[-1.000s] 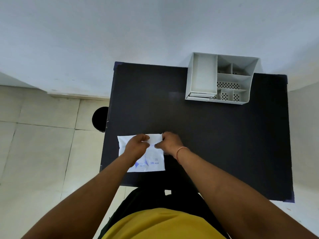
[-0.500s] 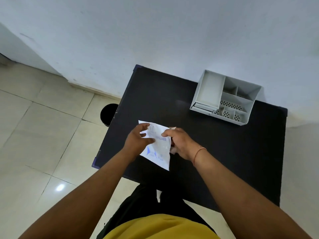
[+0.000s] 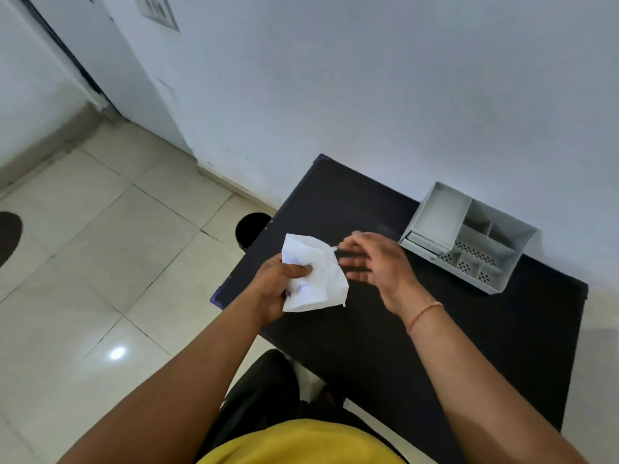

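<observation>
Left hand [image 3: 278, 286] grips the white packet [image 3: 318, 279] by its left edge, thumb curled across the printed front, fingers behind. The packet is off the surface, above the near left corner of the black table [image 3: 435, 346]. Its long axis runs roughly near to far, with the far end creased and tipped slightly left. Right hand [image 3: 378, 266] sits just right of the packet, fingers spread and fairly straight, holding nothing I can make out; it is motion-blurred. A thin white sliver sticks out at the packet's far right corner, next to the right fingertips; contact cannot be told. Judgement: the next move turns on that corner, which faces the right hand directly, so a short leftward reach gets there while the left hand braces. Grey organiser [image 3: 469, 236] stands far right, well apart.
</observation>
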`<state>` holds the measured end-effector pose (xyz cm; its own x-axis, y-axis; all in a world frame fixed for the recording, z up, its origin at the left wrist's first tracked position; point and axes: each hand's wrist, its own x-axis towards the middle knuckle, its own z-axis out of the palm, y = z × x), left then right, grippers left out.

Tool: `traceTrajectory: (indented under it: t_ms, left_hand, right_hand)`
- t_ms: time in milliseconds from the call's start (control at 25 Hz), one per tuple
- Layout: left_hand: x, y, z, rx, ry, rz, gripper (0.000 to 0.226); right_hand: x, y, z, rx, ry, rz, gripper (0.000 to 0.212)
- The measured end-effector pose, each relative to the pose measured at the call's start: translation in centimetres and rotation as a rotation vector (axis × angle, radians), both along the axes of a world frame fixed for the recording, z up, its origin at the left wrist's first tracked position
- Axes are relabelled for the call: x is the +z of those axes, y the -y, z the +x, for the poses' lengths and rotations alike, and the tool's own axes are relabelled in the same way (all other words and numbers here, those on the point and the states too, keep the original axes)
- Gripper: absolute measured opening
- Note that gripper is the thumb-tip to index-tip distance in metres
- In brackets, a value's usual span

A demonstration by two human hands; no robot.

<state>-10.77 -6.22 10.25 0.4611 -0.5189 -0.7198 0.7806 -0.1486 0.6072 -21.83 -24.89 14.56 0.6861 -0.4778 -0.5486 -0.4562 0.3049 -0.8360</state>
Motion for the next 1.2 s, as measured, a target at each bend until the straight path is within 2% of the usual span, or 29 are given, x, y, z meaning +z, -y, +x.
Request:
traceTrajectory:
  t_ms: [80, 160, 240, 320, 360, 440, 480, 560, 680, 840, 1040, 1200]
  left_hand:
    - [0.5, -2.1, 1.9, 0.052, -0.038, -0.104, 0.043]
    - [0.9, -4.2, 3.9, 0.091, -0.064, -0.189, 0.033]
    - [0.8, -5.7, 5.8, 0.087, -0.012, -0.194, 0.027]
    - [0.0, -7.4, 8.8, 0.038, 0.089, -0.097, 0.018]
    - [0.0, -8.4, 10.5, -0.006, 0.140, -0.027, 0.012]
    - [0.1, -11.0, 14.4, -0.121, 0.222, 0.082, 0.036]
    - [0.6, -12.5, 16.5, -0.191, 0.228, 0.107, 0.040]
    - [2.0, -15.0, 19.8, -0.216, 0.237, 0.140, 0.010]
    - [3.7, -18.3, 26.5, -0.148, 0.147, 0.068, 0.027]
    - [4.2, -17.2, 33.0, -0.140, 0.099, 0.061, 0.027]
    - [0.3, -12.3, 38.3, -0.177, 0.106, 0.184, 0.024]
    - [-5.4, -9.1, 43.3, -0.233, 0.113, 0.317, 0.022]
  right_hand:
    - [0.4, -0.2, 0.3, 0.031, -0.051, -0.241, 0.013]
    - [0.2, -2.1, 1.6, 0.272, -0.128, -0.435, 0.034]
    - [0.2, -5.1, 4.1, 0.442, -0.108, -0.380, 0.058]
    - [0.7, -9.1, 7.8, 0.431, -0.006, -0.178, 0.066]
    - [1.0, -11.2, 10.0, 0.376, 0.042, -0.095, 0.061]
    - [1.1, -14.7, 14.3, 0.270, 0.052, -0.026, 0.040]
    - [0.9, -16.2, 16.3, 0.216, 0.027, -0.009, 0.029]
    - [0.6, -18.1, 19.3, 0.081, 0.007, 0.088, 0.019]
    - [-0.2, -20.5, 24.3, -0.221, 0.077, 0.339, 0.022]
    - [-1.5, -20.6, 29.1, -0.592, 0.176, 0.573, 0.025]
    - [-5.3, -17.6, 33.9, -0.824, 0.212, 0.605, 0.031]
    - [-10.0, -15.0, 37.6, -0.874, 0.126, 0.530, 0.031]
